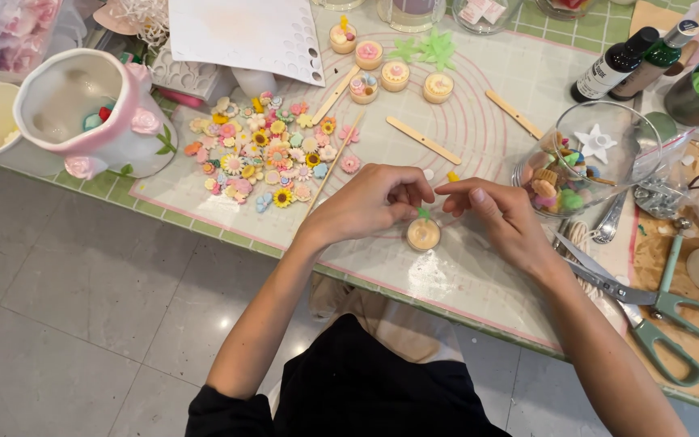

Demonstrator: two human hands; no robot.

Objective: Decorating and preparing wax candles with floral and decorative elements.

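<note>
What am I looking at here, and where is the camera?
There is no machine here, just one person. The camera sits on their head and looks down, so you see both bare arms reaching over a craft table with a green checked mat. The left hand and right hand meet above a small round candle, and fingertips pinch a tiny green piece just over it; which hand grips it is hard to tell. To the left lies a pile of small coloured flowers and a white and pink jug. Further back stand more small candles and wooden sticks. To the right are a glass bowl of trinkets and green-handled scissors.
</note>
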